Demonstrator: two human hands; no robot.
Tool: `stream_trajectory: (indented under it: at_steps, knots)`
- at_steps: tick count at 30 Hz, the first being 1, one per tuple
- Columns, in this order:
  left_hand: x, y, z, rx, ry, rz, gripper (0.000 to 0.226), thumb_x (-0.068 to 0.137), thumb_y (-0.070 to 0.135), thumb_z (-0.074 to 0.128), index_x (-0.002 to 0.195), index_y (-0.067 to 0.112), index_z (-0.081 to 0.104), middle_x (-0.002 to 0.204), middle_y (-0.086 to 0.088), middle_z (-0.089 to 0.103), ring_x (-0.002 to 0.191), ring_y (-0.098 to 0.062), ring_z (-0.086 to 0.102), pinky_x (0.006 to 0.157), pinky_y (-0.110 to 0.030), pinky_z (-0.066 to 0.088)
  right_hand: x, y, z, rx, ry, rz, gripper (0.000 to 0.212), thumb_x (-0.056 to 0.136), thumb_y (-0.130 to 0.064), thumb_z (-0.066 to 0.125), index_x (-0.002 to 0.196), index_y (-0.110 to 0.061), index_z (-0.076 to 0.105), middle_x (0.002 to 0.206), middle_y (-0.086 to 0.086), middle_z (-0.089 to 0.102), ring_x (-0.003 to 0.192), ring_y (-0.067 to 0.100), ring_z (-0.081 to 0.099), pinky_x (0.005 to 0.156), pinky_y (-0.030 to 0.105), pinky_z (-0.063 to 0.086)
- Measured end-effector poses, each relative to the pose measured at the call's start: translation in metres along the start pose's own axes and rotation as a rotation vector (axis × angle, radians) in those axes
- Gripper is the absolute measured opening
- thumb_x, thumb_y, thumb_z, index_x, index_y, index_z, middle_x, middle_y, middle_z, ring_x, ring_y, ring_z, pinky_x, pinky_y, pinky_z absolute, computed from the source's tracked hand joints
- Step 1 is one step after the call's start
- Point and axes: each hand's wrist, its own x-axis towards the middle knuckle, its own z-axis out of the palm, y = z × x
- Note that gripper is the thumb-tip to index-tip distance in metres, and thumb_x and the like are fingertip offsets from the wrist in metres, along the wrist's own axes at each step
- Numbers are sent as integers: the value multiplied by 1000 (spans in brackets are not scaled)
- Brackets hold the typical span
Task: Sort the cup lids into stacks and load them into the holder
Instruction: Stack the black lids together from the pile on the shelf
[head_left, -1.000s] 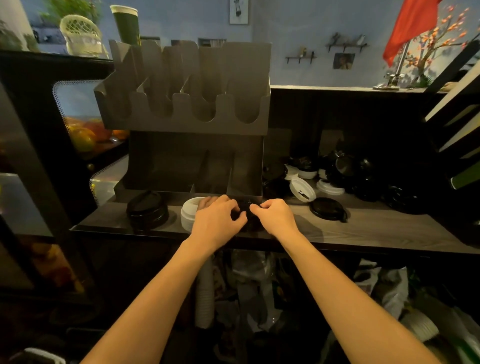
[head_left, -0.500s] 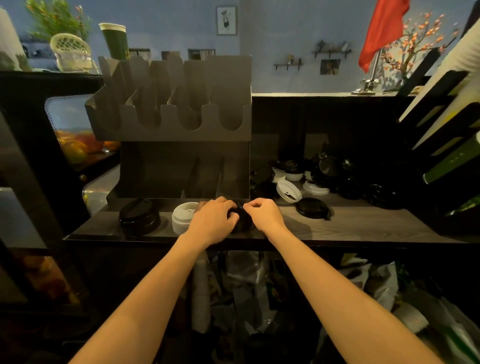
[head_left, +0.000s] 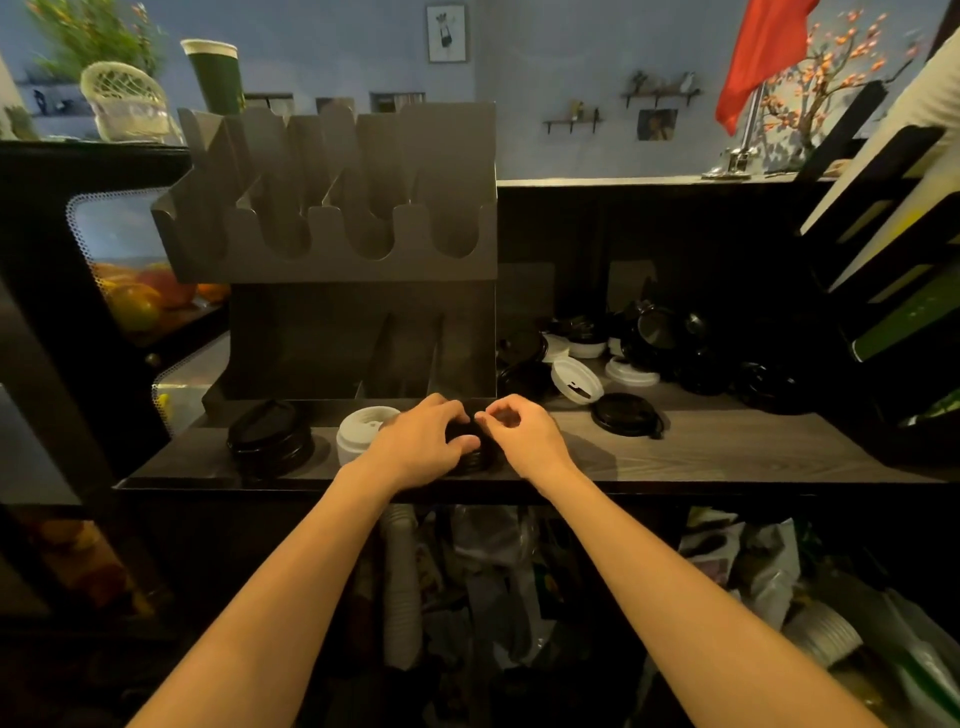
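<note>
Our left hand (head_left: 421, 441) curls over a short stack of black plastic cup lids (head_left: 474, 460). Its fingers lie across the top and its thumb presses the near side, gripping it. Our right hand (head_left: 527, 436) is just beside it, thumb and forefinger brought together at the stack's upper right rim. The dark plastic hides whether they pinch a lid, so we cannot tell.

The stack sits on the grey wood-grain counter (head_left: 727, 452) close to its front edge, before the right end of the grey sheet-metal holder (head_left: 332, 249). Just left, partly behind our left hand, stands a stack of white plastic lids (head_left: 358, 431). Farther left and apart from it is a wider stack of black lids (head_left: 270, 439).

To the right, open wood runs to a loose flat black lid (head_left: 626, 413). A heap of black and white lids (head_left: 665, 343) lies behind it. The holder's lower bays open straight behind our hands.
</note>
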Motion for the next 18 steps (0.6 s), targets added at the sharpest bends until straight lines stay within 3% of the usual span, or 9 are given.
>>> stream_trajectory:
  at_steps: [5, 9, 18]
  knots:
    - [1, 3, -5, -36, -19, -3, 30, 96, 40, 67, 122, 25, 61, 128, 3, 51, 105, -13, 55, 92, -35, 50, 0, 4, 0, -52, 7, -95, 22, 93, -46, 66, 103, -27, 68, 94, -7, 67, 88, 10, 63, 78, 33, 57]
    - [1, 8, -10, -43, -29, 9, 28, 94, 33, 71, 118, 23, 61, 121, 5, 49, 102, -12, 55, 83, -27, 44, -3, 5, -1, -35, -8, -118, 22, 93, -42, 67, 106, -24, 67, 95, -4, 67, 89, 12, 63, 80, 34, 57]
    - [-8, 0, -8, -116, 22, 17, 37, 94, 38, 69, 127, 24, 60, 135, 2, 55, 115, -12, 55, 94, -27, 47, -8, -1, 1, -98, 0, -103, 19, 100, -40, 57, 106, -27, 68, 97, -6, 68, 90, 10, 62, 80, 33, 55]
